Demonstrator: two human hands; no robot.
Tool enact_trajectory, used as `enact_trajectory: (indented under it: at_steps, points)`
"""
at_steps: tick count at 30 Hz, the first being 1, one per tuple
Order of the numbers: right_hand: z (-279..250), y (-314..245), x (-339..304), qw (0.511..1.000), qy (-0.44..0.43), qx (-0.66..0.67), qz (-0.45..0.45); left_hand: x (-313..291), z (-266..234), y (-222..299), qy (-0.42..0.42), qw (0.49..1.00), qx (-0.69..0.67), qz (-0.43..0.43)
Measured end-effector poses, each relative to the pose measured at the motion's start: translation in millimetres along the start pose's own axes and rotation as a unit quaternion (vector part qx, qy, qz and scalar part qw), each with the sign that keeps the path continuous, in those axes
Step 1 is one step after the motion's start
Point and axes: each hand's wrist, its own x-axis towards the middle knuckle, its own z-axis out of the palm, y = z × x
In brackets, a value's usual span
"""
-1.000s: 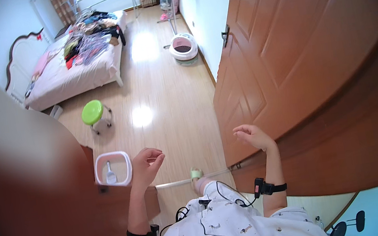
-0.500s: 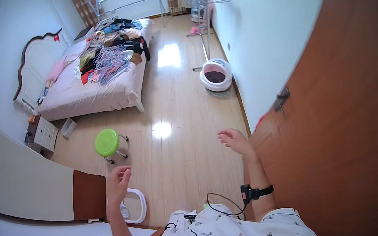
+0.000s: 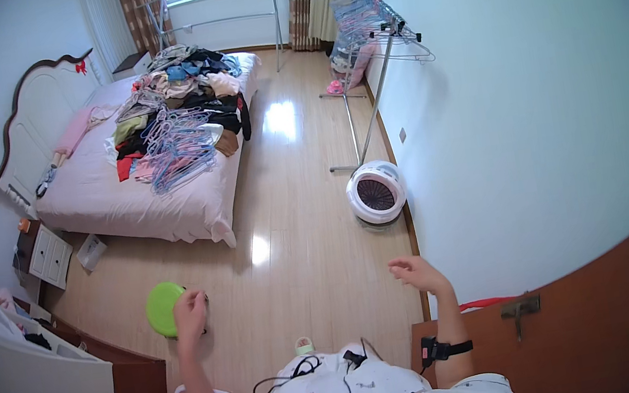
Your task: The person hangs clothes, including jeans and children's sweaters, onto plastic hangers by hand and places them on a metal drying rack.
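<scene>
Green stool (image 3: pixel 164 308): light, stiff plastic; you grip its rim.
Left hand (image 3: pixel 189 313): loosely curled, over stool.
Right hand (image 3: pixel 419 272): spread, empty.

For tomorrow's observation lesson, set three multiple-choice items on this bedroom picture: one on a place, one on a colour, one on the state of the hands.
1. Where does the pile of clothes and hangers lie?
A. on the bed
B. on the wooden floor
C. on the drying rack

2. What colour is the top of the round stool near the left hand?
A. pink
B. bright green
C. white

3. What do the two hands hold?
A. the left hand holds a hanger
B. the right hand grips the door handle
C. neither hand holds anything

Answers:
1 A: the heap covers the pink bedspread, well off the floor.
2 B: the disc-shaped top is lime green.
3 C: both hands are raised before the person, fingers loosely curled, nothing between them; the handle sits apart, lower right.
</scene>
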Motion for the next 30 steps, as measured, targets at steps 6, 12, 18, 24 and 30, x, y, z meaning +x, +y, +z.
enact_trajectory:
  at_steps: [6, 12, 18, 24, 30]
  points:
    - [-80.1, -72.1, 149.9, 0.989, 0.075, 0.104, 0.067, 223.7, 143.2, 131.8, -0.189, 0.973, -0.055, 0.122]
    - [-143.9, -44.4, 454.0, 0.979, 0.068, 0.184, 0.056, 497.2, 275.4, 193.8, -0.249, 0.954, -0.033, 0.166]
    - [-213.3, -157.5, 755.0, 0.961, 0.128, 0.243, -0.02, 715.2, 267.5, 196.4, -0.168, 0.981, 0.022, 0.098]
    - [-251.7, -283.4, 991.0, 0.992, 0.065, 0.069, -0.086, 885.3, 216.7, 173.1, -0.026, 0.994, 0.025, -0.107]
    - [-307.3, -302.7, 1188.1, 0.999, -0.004, 0.015, -0.048, 1108.7, 237.0, 126.3, 0.013, 0.979, 0.005, -0.206]
